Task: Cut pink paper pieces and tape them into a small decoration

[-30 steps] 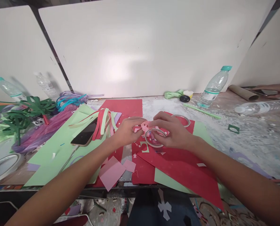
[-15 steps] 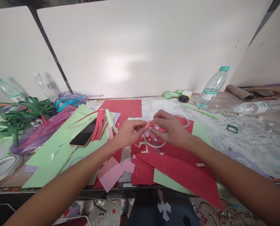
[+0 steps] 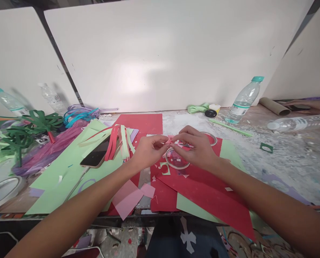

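Note:
Between my fingertips is a small folded piece of pink paper. My left hand pinches it from the left, closed. From the right, my right hand pinches it too, fingers bent. A tape roll lies below my hands on red paper, with small paper scraps scattered around it. Another tape roll is partly hidden behind my right hand. Pink paper squares lie near the table's front edge. A green scrap with a round cutout lies beside the nearer tape roll.
Left of me, a phone and red and green paper strips lie on green sheets. A water bottle leans against the white board. At far right, another person's hand is near a cardboard tube.
Both hands stay in nearly the same place, with the fingertips shifting slightly on the pink paper. The other person's hand at the far right has shifted a little.

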Demonstrator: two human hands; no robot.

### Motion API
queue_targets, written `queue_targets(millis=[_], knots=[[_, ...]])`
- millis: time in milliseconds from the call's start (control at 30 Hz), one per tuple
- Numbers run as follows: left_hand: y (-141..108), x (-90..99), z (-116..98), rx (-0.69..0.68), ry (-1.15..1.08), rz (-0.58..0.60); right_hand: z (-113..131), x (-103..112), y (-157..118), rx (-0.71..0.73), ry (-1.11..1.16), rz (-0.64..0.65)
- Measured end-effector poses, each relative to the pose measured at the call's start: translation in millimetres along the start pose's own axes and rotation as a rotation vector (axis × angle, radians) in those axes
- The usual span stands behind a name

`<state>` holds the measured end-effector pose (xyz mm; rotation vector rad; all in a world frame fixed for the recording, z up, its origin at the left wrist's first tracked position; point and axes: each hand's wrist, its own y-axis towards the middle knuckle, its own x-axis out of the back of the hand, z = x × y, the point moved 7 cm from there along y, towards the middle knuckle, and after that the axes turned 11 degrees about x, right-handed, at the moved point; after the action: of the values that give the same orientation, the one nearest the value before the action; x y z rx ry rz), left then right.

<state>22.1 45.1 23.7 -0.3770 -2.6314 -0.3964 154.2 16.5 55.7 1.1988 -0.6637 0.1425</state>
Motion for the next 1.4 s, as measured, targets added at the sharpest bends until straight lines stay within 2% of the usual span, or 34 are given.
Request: queue_targets(millis=[100,233,400,533,700,800,967,1033,1267,1400], knots=[[-0.4,-0.5,0.3,0.011,-0.051,-0.003,1.8,0.5,0.0,0.003,0.0,-0.015],[-0.4,-5.6,1.4,0.042,-0.112,0.068,0.5,-0.5,-1.0,0.014,-0.03,-0.002],[-0.1,-7.2,1.9,0.07,-0.098,0.095,1.0,1.9,-1.1,0.111,-0.16,0.018],[1.4,-6.5,5.0,0.09,-0.118,0.103,-0.3,2.2,-1.0,0.136,-0.17,0.085],[3.8,-10.6,10.9,0.147,-0.23,0.198,-0.6,-0.4,-0.8,0.159,-0.152,0.183],[4.1,-13.1,14.2,0.202,-0.296,0.249,0.4,-0.8,-0.2,0.162,-0.149,0.179],[0.3,-22.6,16.9,0.311,-0.468,0.45,-1.3,-0.8,-0.1,0.095,-0.074,0.129],[-0.5,-23.3,18.4,0.345,-0.509,0.483,-2.5,-1.7,-0.5,0.065,-0.046,0.132],[0.0,-23.9,18.7,0.348,-0.57,0.486,2.0,-0.6,0.1,0.08,-0.024,0.062],[3.7,-15.0,13.8,0.205,-0.424,0.344,8.1,0.1,1.5,0.131,0.009,0.058]])
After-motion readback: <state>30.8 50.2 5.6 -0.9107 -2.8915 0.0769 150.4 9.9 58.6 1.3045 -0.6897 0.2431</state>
